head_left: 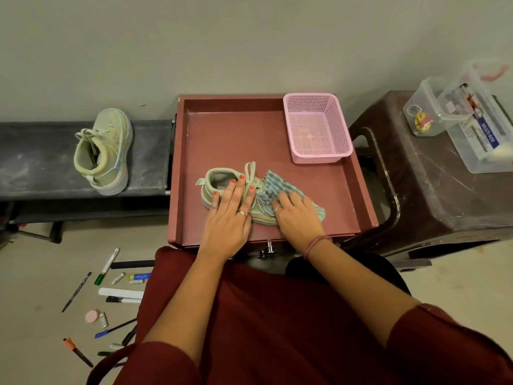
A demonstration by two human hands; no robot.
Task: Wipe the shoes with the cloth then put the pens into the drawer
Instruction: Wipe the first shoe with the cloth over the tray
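Note:
A pale green shoe (215, 180) lies on its side on the reddish drawer top (236, 134). My left hand (231, 212) rests flat on the shoe's heel part with fingers straight. My right hand (297, 215) presses a blue-grey striped cloth (280, 186) onto the shoe's toe; its fingers curl over the cloth. The second pale green shoe (104, 151) stands on a dark low bench (33, 157) at the left. Several pens and markers (107, 265) lie scattered on the floor at the lower left.
A pink mesh basket (317, 129) sits in the tray's far right corner. A brown plastic stool (433, 190) to the right carries clear plastic boxes (469, 120). A drawer handle (268, 248) shows below the tray's front edge. My knees in dark red fabric fill the foreground.

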